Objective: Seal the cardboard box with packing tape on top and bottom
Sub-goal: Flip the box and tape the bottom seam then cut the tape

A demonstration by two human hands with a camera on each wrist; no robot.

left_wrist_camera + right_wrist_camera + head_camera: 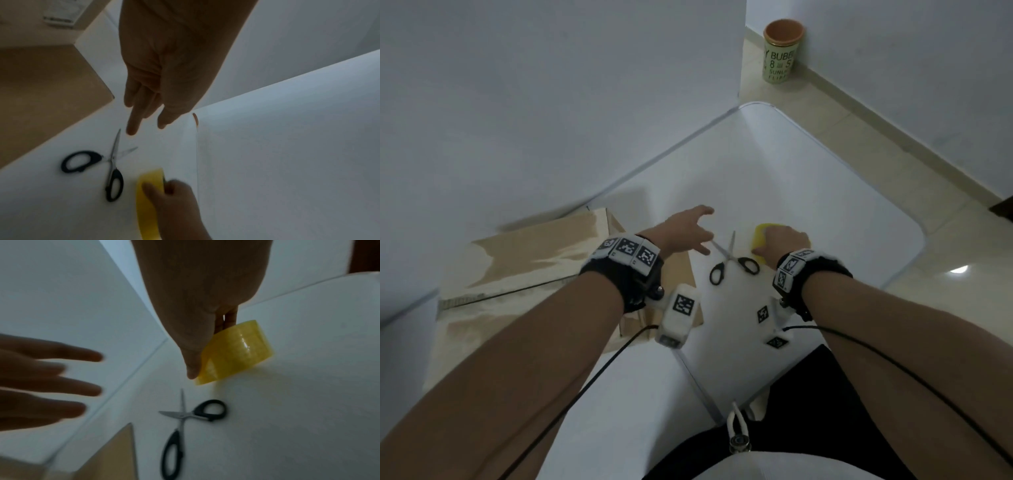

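Table white, cardboard box at its left edge, flaps closed. Right hand grips yellow tape roll — thumb outside, fingers through core. Left hand spread, holding nothing — hovering beside open scissors.

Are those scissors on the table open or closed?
Open. The scissors lie flat on the white table with both blades spread into a cross and the black handles splayed apart.
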